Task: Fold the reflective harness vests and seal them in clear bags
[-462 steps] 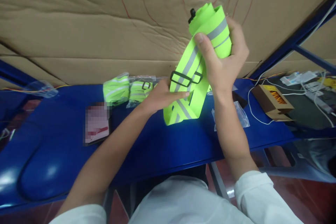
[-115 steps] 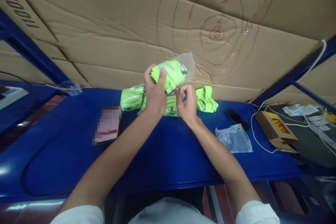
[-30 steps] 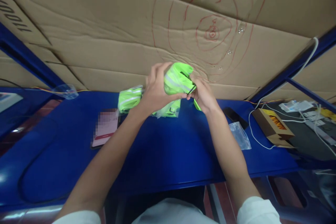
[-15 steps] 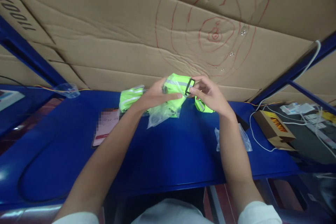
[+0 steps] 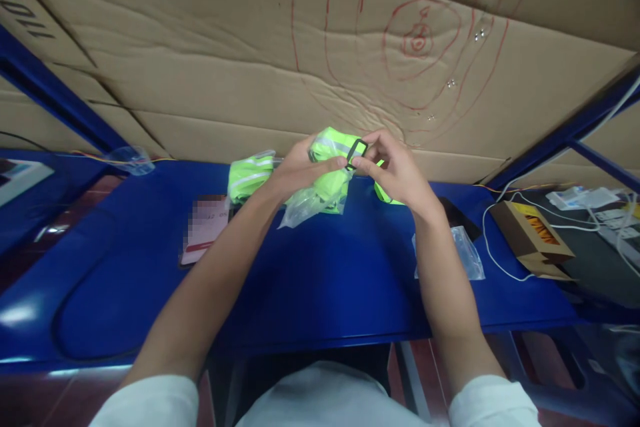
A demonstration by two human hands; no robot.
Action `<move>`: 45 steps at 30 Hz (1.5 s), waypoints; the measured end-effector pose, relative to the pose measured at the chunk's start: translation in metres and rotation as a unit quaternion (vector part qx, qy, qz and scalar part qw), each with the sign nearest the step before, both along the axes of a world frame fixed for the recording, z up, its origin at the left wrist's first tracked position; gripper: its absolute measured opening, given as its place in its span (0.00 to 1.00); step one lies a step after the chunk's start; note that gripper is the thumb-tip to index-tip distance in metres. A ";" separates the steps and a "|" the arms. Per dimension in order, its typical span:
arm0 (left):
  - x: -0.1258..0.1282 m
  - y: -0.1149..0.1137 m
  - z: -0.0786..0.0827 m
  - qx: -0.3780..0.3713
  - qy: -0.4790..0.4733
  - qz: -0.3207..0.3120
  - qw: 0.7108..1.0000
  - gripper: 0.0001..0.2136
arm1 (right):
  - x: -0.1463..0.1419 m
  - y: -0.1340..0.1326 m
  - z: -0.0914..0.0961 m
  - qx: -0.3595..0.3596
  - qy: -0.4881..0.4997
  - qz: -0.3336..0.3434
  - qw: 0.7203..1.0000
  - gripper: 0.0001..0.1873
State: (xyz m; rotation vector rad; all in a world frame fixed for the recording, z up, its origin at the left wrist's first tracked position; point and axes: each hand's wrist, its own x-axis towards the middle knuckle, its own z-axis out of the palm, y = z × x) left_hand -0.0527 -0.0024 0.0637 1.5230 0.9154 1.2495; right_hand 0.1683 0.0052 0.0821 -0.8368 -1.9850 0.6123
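A rolled neon-green reflective strap (image 5: 330, 147) with grey stripes and a black buckle (image 5: 356, 150) is held above the blue table (image 5: 310, 280). My left hand (image 5: 300, 170) is closed round the roll, thumb on top, with a clear plastic bag (image 5: 305, 203) hanging under it. My right hand (image 5: 393, 170) pinches the roll's right end at the buckle. Behind my hands lie a bagged green strap (image 5: 249, 177) at the left and part of another green strap (image 5: 384, 192) behind my right hand.
An empty clear bag (image 5: 467, 253) lies right of my right forearm. A blurred card (image 5: 205, 227) lies at the left, a black phone (image 5: 457, 213) at the right. An open brown box (image 5: 533, 237) and white cables sit far right. A cardboard wall (image 5: 250, 67) backs the table.
My hands have come down a little with the roll. The clear bag now hangs under my left hand, where a second ago it was hardly visible.
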 end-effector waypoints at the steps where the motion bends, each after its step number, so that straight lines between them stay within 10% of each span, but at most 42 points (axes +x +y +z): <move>1: -0.001 0.000 0.000 -0.001 -0.007 -0.006 1.000 0.25 | 0.000 0.000 0.001 -0.005 0.016 0.003 1.000 0.22; 7: -0.006 -0.004 0.011 -0.038 -0.083 -0.020 0.996 0.43 | -0.006 -0.015 0.012 0.107 0.034 -0.046 0.993 0.14; 15: -0.005 -0.016 0.026 -0.039 -0.155 -0.017 0.987 0.30 | -0.018 -0.031 0.008 0.299 -0.068 -0.083 0.948 0.14; 29: 0.001 -0.008 0.021 -0.035 -0.145 0.097 0.984 0.21 | -0.035 -0.027 0.000 0.314 -0.199 -0.109 0.922 0.12; 36: 0.002 0.015 -0.007 -0.042 -0.158 0.217 0.963 0.23 | -0.031 -0.034 0.006 0.328 -0.146 -0.132 0.924 0.11; 45: 0.013 0.009 -0.002 -0.095 -0.241 0.091 0.962 0.21 | -0.026 -0.013 -0.005 0.277 -0.142 -0.090 0.946 0.12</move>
